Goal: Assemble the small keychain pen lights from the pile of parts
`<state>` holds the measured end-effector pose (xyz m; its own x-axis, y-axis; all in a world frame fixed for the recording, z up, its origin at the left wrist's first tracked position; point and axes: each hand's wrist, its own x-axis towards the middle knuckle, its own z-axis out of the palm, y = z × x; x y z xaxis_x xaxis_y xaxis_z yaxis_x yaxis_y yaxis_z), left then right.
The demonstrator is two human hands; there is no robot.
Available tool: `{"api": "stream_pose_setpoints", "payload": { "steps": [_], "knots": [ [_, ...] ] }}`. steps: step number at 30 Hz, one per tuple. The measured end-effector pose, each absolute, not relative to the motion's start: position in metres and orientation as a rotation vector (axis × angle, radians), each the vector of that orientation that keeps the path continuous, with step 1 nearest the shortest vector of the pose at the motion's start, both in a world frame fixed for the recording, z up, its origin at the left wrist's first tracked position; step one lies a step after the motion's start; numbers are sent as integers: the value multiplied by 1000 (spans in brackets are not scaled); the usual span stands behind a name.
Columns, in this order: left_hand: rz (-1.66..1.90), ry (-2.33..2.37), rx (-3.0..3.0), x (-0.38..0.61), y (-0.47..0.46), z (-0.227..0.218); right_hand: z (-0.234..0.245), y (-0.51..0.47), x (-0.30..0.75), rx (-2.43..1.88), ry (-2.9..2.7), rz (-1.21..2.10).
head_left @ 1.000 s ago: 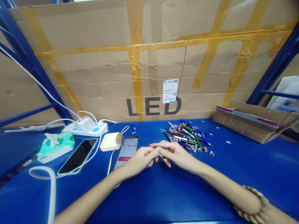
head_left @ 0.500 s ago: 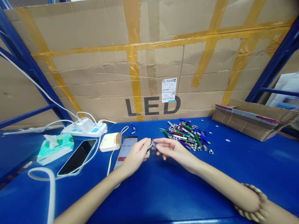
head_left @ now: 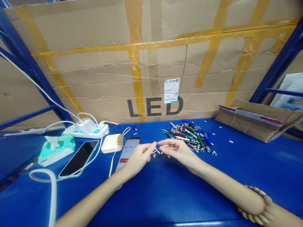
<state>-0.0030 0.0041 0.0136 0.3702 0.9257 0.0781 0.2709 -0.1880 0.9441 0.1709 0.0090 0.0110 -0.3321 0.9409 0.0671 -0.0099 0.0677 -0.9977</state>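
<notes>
Near the table's middle, my left hand (head_left: 140, 157) pinches a small silver metal piece (head_left: 154, 151) between thumb and fingers. My right hand (head_left: 178, 152) meets it from the right, its fingertips closed on a small dark, shiny part (head_left: 161, 150) at the same spot. Fingers cover most of both, so whether they are joined, and their exact kind, I cannot tell. Just behind my right hand lies a heap of small coloured metal keychain flashlights (head_left: 201, 142) with carabiner clips. Small silver caps (head_left: 197, 148) lie at its near edge.
A phone showing a timer (head_left: 129, 151) lies beside my left hand. Farther left are a cream power bank (head_left: 111, 144), a dark-screened phone (head_left: 79, 159), a tissue pack (head_left: 56, 149) and a power strip (head_left: 96, 132) with white cables. An open carton (head_left: 251, 123) stands back right.
The pieces between my fingertips have turned and sit slightly lower, with the silver and dark parts now showing side by side. Both hands stay in nearly the same place.
</notes>
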Motion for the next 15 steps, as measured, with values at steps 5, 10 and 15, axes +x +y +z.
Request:
{"api": "stream_pose_setpoints", "payload": {
  "steps": [5, 10, 15],
  "knots": [
    [872, 1082, 1717, -2, 0, 17, 10, 11, 172, -953, -1555, 1283],
    [794, 994, 1713, 0, -1, 16, 12, 10, 171, -963, -1548, 1203],
    [919, 951, 1677, 1, 0, 16, 13, 8, 170, -966, -1475, 1252]
  ]
}}
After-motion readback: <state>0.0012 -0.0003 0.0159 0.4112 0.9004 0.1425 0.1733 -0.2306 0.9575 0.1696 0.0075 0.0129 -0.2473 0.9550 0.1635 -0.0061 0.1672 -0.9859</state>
